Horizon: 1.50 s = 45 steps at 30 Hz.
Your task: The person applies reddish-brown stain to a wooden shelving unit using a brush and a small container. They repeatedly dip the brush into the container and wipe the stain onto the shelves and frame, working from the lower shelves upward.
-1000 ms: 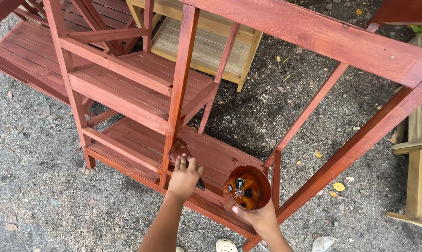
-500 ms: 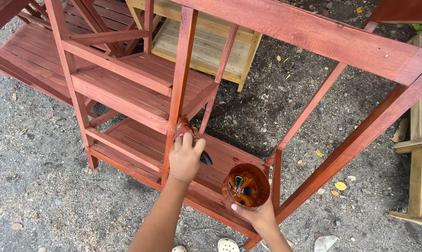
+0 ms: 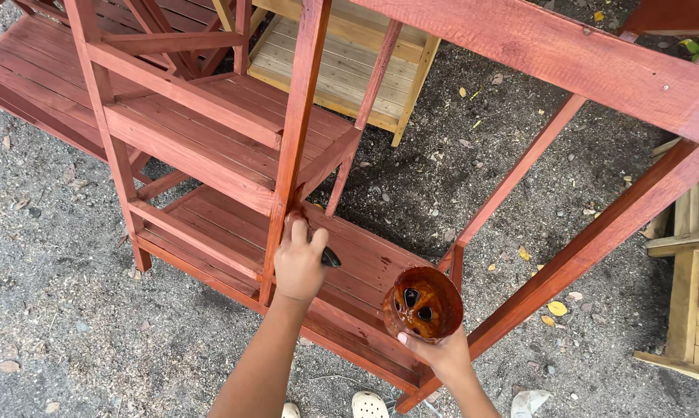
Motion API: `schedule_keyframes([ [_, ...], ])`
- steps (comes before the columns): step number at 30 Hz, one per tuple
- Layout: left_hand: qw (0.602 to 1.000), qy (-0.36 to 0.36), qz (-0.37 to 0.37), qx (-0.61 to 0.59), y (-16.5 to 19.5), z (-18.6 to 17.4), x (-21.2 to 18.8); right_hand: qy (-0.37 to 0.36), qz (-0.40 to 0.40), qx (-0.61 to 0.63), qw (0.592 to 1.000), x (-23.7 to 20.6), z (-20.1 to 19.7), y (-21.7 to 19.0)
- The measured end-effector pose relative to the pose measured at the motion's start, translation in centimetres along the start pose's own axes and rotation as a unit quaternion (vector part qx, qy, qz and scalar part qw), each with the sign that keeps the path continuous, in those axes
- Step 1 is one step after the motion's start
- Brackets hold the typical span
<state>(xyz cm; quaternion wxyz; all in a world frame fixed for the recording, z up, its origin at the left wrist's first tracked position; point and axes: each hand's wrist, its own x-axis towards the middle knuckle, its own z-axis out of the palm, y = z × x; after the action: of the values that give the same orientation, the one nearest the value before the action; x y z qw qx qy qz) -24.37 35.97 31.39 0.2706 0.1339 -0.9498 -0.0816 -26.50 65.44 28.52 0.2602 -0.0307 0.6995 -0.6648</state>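
Gravel ground (image 3: pixel 71 310) fills the frame; a red-stained rack (image 3: pixel 210 147) stands on it at centre, an unstained one (image 3: pixel 349 62) at top.

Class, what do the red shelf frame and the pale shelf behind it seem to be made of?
Red shelf frame: wood with a reddish-brown stain or paint; grain and slat joints show through. Pale shelf: bare-looking wood, light tan, slats and grain visible, seemingly unfinished.

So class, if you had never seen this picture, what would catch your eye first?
The red-stained wooden shelf frame fills the view, standing on grey gravel. At its vertical post, the left hand presses a dark brush to the wood. Lower right, the right hand holds a stain-coated container.
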Motion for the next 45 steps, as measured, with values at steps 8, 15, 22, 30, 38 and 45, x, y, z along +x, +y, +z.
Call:
schedule_keyframes([
  [8, 0.993, 0.063, 0.097, -0.005, 0.7, -4.3, 5.3, -0.020, 0.007, 0.021, 1.000, 0.4, 3.7, 0.8],
  [15, 0.995, -0.083, 0.044, 0.028, -2.7, 0.9, -4.3, -0.025, -0.011, -0.032, 0.999, 1.5, 4.4, 0.8],
  [22, 0.989, -0.120, 0.002, 0.087, -3.3, 4.5, -10.4, -0.031, -0.018, -0.041, 0.999, 1.3, 3.7, 1.8],
  [30, 0.972, -0.212, 0.025, 0.096, -1.8, 4.2, -6.5, -0.038, 0.021, 0.005, 0.999, 0.3, 4.9, 2.2],
  [38, 0.960, -0.245, 0.091, 0.098, -0.7, 5.8, -7.4, -0.044, 0.018, 0.029, 0.998, 0.8, 5.0, 2.4],
  [45, 0.939, -0.336, -0.051, 0.057, -1.5, 5.1, -5.9, -0.012, 0.039, 0.040, 0.998, 1.0, 3.5, 1.4],
])
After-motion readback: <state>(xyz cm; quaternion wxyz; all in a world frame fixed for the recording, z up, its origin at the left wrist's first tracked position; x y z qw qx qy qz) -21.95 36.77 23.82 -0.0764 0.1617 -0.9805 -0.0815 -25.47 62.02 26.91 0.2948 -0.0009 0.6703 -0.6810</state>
